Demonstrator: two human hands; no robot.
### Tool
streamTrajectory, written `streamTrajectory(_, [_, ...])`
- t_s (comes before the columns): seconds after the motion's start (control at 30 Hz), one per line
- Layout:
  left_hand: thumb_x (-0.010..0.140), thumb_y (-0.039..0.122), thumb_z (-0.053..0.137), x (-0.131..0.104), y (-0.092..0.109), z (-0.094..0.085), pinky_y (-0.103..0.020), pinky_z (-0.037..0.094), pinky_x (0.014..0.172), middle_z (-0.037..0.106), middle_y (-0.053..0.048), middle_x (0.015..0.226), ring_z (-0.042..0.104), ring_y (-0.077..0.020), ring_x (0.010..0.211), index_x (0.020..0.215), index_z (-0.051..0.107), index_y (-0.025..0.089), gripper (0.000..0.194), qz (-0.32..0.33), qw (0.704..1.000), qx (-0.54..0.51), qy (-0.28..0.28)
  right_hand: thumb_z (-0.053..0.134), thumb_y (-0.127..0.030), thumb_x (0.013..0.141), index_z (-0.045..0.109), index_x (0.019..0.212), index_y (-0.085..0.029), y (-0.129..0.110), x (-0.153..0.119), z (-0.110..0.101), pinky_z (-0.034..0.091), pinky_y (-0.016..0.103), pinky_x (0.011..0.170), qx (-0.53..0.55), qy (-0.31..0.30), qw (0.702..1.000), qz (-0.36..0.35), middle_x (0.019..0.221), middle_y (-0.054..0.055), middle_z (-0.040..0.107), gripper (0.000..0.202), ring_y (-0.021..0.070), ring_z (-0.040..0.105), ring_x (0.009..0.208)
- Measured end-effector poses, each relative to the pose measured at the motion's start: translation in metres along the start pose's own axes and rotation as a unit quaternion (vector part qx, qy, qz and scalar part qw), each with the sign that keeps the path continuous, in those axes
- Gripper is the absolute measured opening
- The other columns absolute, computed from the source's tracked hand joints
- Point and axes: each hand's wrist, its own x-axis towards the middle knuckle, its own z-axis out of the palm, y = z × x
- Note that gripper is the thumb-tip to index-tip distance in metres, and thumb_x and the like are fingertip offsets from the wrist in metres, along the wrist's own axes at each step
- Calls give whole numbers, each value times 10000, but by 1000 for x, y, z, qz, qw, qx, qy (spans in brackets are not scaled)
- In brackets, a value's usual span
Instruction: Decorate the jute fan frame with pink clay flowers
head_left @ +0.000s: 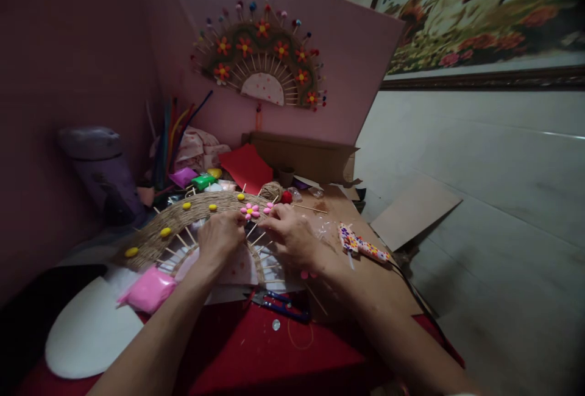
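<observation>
A semicircular fan (153, 225) of wrapped twine and thin sticks lies on the table, with several yellow clay dots along its band. On that band sits a pink clay flower (250, 211) with a yellow centre, and pink petals (269, 207) show to its right. My left hand (223, 234) rests on the fan just below the flower, its fingers curled and closed. Close to the pink petals, my right hand (292, 234) has its thumb and fingers drawn together in a pinch. Whatever lies between the fingers of either hand is hidden.
A pink clay packet (148, 289) and a white rounded piece (91, 332) lie at left. Thread snips (281, 306) sit on the red cloth (237, 347). A flower-patterned glue gun (361, 243) is on the right. Behind stand a purple bottle (103, 170) and a finished fan (265, 61).
</observation>
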Motion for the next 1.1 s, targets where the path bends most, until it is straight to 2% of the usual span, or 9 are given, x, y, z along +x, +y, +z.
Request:
streamTrajectory(0.1, [794,286,486,3,-2,-1,-301,430,666,736,-71,922,655,-245,889,910,724,268,265,-11,999,-24,-18,585,-220,830,648,1027,-246,-1,7,7,384,306,706,-55,-30,998,-28,936,57,546,208,188,452,849])
streamTrajectory(0.2, [776,268,491,6,-4,-1,-307,435,678,732,-89,933,652,-252,916,968,690,242,277,-22,999,-44,-11,503,-230,896,599,1134,-255,-4,13,12,380,342,741,-135,-30,986,-90,1023,85,561,258,218,454,917])
streamTrajectory(0.37, [785,309,492,4,-5,-1,-322,443,690,725,-99,967,654,-266,929,968,679,241,270,-33,997,-63,-12,396,-192,948,534,1176,-182,-10,21,8,411,405,783,-213,-55,962,-160,1099,133,581,267,247,485,973])
streamTrajectory(0.53, [811,315,468,3,-4,-2,-310,442,679,726,-89,961,658,-253,925,964,681,248,271,-32,998,-61,-14,489,-157,904,535,1111,-141,-7,26,13,419,425,874,-226,-80,953,-184,1220,162,548,213,249,490,1075])
streamTrajectory(0.63, [818,321,460,2,-4,-1,-327,449,689,723,-94,965,657,-270,930,962,681,247,274,-29,998,-60,-8,481,-167,909,537,1100,-144,-4,28,17,422,426,891,-236,-84,949,-190,1222,156,554,200,250,494,1082])
streamTrajectory(1.0, [808,303,452,3,-4,2,-348,463,706,721,-99,961,655,-280,922,969,689,263,289,-28,998,-58,-6,484,-191,904,538,1105,-172,6,30,26,431,412,805,-236,-88,950,-186,1147,134,575,209,249,504,1027])
streamTrajectory(1.1, [800,287,450,2,-4,2,-349,461,700,721,-104,955,655,-284,919,964,689,255,291,-31,998,-61,-7,485,-201,907,533,1118,-194,6,28,20,427,401,762,-228,-100,949,-192,1099,116,589,216,242,513,994])
